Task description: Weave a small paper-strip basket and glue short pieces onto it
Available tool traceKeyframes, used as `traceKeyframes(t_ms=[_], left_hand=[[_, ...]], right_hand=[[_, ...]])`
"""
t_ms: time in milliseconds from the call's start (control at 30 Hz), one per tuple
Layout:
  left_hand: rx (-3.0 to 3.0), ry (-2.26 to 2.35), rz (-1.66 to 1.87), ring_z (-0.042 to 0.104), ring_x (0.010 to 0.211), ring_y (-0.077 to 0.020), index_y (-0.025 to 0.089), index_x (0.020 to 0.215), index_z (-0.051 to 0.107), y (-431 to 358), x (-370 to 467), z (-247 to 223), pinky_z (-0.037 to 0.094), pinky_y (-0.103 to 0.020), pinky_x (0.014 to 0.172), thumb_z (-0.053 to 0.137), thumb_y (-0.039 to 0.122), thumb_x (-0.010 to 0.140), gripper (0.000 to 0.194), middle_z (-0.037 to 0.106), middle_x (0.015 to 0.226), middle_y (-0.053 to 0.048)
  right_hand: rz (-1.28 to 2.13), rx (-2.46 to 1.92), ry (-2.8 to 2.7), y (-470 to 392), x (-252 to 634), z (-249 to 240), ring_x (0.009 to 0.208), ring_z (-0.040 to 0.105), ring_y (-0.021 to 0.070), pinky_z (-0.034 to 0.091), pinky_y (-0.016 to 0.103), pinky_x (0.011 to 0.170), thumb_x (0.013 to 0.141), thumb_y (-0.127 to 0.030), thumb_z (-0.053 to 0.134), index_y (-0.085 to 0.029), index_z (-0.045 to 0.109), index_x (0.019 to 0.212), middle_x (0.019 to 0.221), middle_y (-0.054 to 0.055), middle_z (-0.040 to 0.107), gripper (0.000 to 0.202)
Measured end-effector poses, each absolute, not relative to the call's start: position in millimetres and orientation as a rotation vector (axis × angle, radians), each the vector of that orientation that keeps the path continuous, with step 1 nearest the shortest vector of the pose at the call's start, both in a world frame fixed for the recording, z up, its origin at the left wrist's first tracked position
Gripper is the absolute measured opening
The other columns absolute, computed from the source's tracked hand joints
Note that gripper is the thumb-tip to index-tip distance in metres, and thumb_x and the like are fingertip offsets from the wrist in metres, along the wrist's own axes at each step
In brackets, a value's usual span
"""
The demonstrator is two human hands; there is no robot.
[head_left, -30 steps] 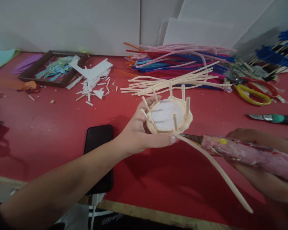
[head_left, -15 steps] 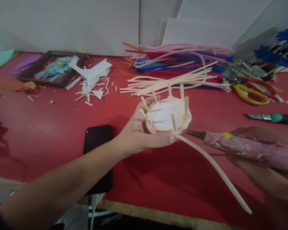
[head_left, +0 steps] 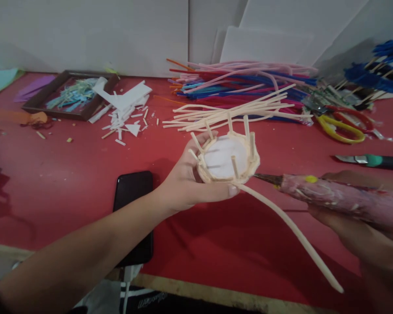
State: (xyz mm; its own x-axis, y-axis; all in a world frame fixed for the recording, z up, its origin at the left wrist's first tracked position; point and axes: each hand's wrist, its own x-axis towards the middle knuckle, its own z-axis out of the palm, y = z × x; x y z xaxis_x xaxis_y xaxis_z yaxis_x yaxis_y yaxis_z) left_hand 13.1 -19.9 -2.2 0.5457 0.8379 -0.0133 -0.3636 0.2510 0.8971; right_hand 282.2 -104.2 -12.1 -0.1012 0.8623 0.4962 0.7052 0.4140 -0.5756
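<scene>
Pink tool [head_left: 337,199] has edged away from left hand [head_left: 188,185], which grips pale basket [head_left: 225,159], most fingers hidden behind. Right hand [head_left: 350,235], partly hidden, grips tool; rear cut off, tip contact unclear.

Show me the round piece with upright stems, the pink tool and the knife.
Round piece [head_left: 227,156], head view: on its white base.
Pink tool [head_left: 334,195], head view: on its pink body.
Knife [head_left: 374,160], head view: on the green part of its handle.

- Round piece [head_left: 227,152]: white base, cream rim, pegs standing up
- Cream strip [head_left: 294,231]: curving down rightward from the rim
- Pink tool [head_left: 334,194]: smeared, dark tip near rim
</scene>
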Motion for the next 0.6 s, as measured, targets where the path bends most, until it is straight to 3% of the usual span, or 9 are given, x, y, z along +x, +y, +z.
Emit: traceKeyframes(t_ms=[200, 467, 600], left_hand=[[1.032, 0.565, 0.879, 0.068, 0.118, -0.0322, 0.035, 0.149, 0.034, -18.9, 11.6, -5.2, 0.055, -0.049, 0.098, 0.086, 0.017, 0.058, 0.106, 0.071, 0.120, -0.006], [1.054, 0.594, 0.874, 0.068, 0.118, -0.0313, 0.033, 0.151, 0.030, -19.9, 10.8, -4.3, 0.055, -0.048, 0.098, 0.084, 0.017, 0.058, 0.109, 0.071, 0.121, -0.007], [1.063, 0.595, 0.873, 0.067, 0.119, -0.0319, 0.034, 0.150, 0.032, -19.8, 10.5, -5.1, 0.055, -0.049, 0.099, 0.086, 0.019, 0.057, 0.108, 0.070, 0.122, -0.006]], right_hand=[[0.268, -1.228, -1.829, -102.0, 279.2, -11.3, 0.060, 0.068, 0.0200, 0.048, 0.033, 0.044, 0.080, -0.018, 0.071, -0.035, 0.075, 0.101, 0.074, 0.000, 0.071, 0.028], [0.159, -1.268, -1.864, -101.4, 281.5, -13.1, 0.066, 0.071, 0.0223, 0.050, 0.034, 0.044, 0.084, -0.025, 0.071, -0.031, 0.076, 0.106, 0.081, 0.004, 0.074, 0.023], [0.111, -1.194, -1.877, -99.3, 282.5, -12.5, 0.062, 0.068, 0.0200, 0.051, 0.035, 0.048, 0.083, -0.023, 0.072, -0.035, 0.073, 0.101, 0.078, 0.001, 0.072, 0.021]])
